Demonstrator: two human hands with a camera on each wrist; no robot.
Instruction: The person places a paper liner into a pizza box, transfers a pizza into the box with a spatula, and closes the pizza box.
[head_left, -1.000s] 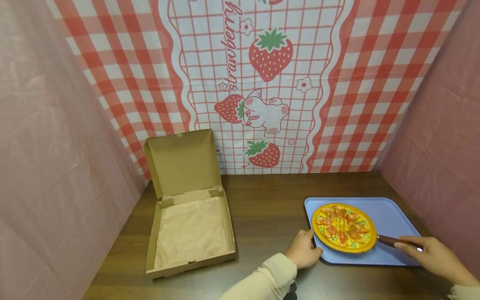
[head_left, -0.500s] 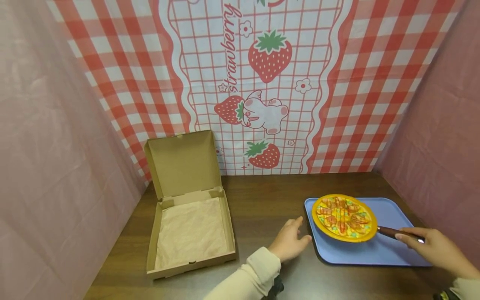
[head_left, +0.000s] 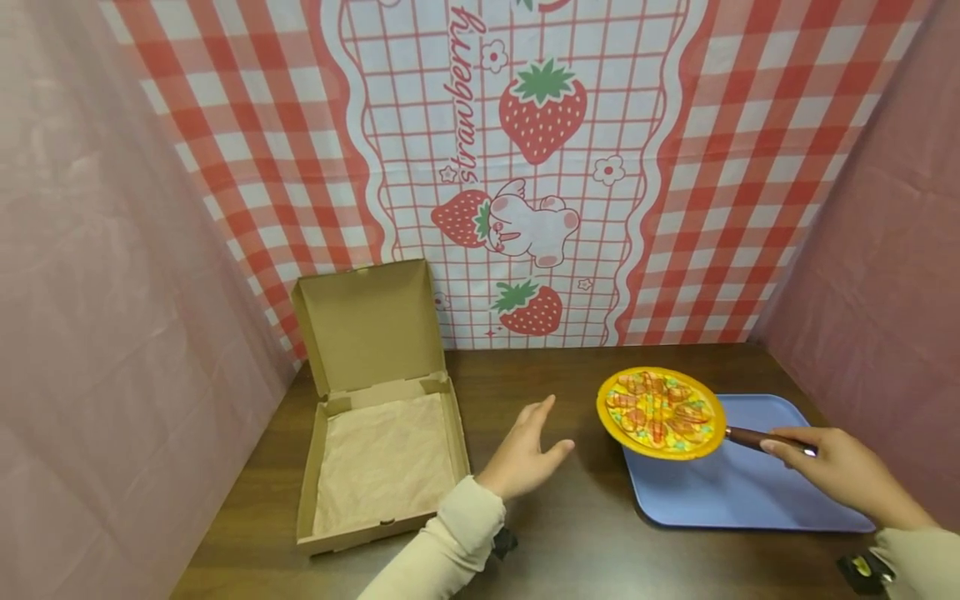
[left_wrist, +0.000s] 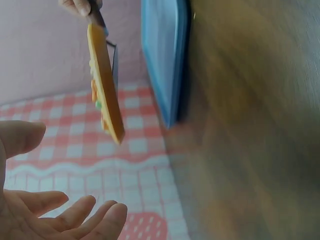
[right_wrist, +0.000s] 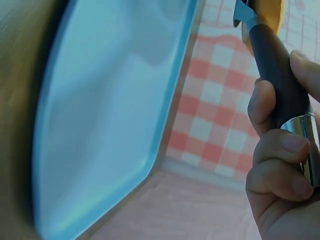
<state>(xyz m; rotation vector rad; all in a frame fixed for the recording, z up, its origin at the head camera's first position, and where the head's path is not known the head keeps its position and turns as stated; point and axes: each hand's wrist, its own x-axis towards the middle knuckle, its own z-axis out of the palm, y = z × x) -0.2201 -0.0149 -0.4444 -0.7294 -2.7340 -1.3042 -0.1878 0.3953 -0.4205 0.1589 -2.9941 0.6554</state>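
My right hand (head_left: 847, 475) grips the dark handle of a spatula (head_left: 750, 438), fingers curled round it in the right wrist view. On the spatula lies a round toy pizza (head_left: 660, 412) with a yellow crust and colourful toppings, raised above the left part of the blue tray (head_left: 750, 496). The left wrist view shows the metal blade (left_wrist: 115, 65) under the pizza, which is seen edge-on. My left hand (head_left: 521, 457) hovers between the pizza and the cardboard box, fingers spread, holding nothing.
An open cardboard pizza box (head_left: 465, 500) lined with brown paper (head_left: 382, 467) stands on the left, its lid (head_left: 371, 325) upright. Dark wooden table (head_left: 570, 542) lies between box and tray. A checked strawberry cloth (head_left: 540, 200) hangs behind, with pink cloth at both sides.
The spatula with the pizza has risen off the tray and moved left. My left hand has let go of the tray's edge and moved left towards the box.
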